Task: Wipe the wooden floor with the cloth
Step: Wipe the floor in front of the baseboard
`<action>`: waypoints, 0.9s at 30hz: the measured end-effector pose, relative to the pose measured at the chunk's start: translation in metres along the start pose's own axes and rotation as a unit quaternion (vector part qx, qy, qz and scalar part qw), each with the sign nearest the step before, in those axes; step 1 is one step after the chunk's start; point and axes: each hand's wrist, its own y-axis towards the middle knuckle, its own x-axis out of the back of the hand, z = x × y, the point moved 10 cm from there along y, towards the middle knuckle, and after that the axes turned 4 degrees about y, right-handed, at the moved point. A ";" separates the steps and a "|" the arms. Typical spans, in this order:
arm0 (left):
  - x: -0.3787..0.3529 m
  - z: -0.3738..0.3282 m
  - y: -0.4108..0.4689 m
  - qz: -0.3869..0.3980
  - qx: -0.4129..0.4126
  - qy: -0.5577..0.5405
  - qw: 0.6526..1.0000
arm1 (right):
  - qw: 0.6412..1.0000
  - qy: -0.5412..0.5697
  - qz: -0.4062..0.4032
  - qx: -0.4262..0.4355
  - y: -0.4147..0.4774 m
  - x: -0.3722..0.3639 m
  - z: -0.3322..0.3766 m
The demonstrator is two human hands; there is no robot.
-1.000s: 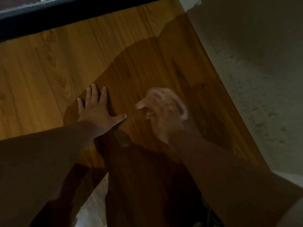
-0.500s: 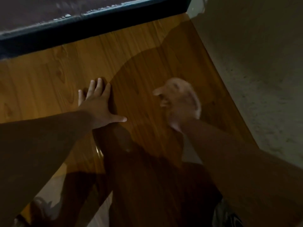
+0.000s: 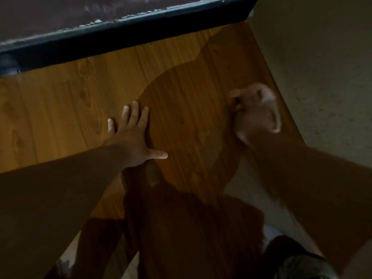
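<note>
The wooden floor [image 3: 80, 109] is orange-brown laminate, and my shadow darkens its right half. My left hand [image 3: 132, 135] lies flat on the boards with fingers straight and thumb spread, holding nothing. My right hand [image 3: 255, 115] is blurred by motion near the floor's right edge. Its fingers curl over a bunched pale cloth [image 3: 276, 123], of which only a light edge shows beside the hand. The rest of the cloth is hidden under the hand.
A dark skirting strip [image 3: 141, 31] bounds the floor at the far side. A rough pale grey surface [image 3: 322, 77] runs along the right edge. A pale strip [image 3: 245, 190] shows under my right forearm, and dark clothing [image 3: 298, 262] sits at the bottom right.
My right hand has swept the cloth rightward and farther away, toward the grey surface. My left hand has stayed pressed flat on the boards.
</note>
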 end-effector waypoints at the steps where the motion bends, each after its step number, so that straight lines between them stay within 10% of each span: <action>1: 0.001 0.000 0.000 -0.012 -0.001 -0.006 1.000 | 0.998 -0.021 0.021 0.056 -0.009 -0.016 0.036; 6: 0.006 -0.003 -0.003 -0.032 0.004 -0.011 0.999 | 0.948 -0.012 0.181 0.262 -0.049 -0.080 0.148; 9: 0.006 -0.005 -0.004 -0.027 0.003 -0.016 1.000 | 0.948 -0.006 0.050 0.313 -0.027 -0.035 0.118; 14: 0.005 -0.004 -0.002 -0.020 -0.009 -0.010 1.000 | 0.995 0.076 -0.049 0.031 0.030 0.033 -0.041; 19: -0.005 0.002 -0.003 0.002 0.001 -0.013 1.000 | 0.998 0.021 -0.059 -0.031 -0.006 -0.003 0.016; 27: 0.006 -0.005 0.003 -0.006 0.005 -0.015 1.000 | 0.959 0.031 0.148 0.241 -0.037 -0.050 0.100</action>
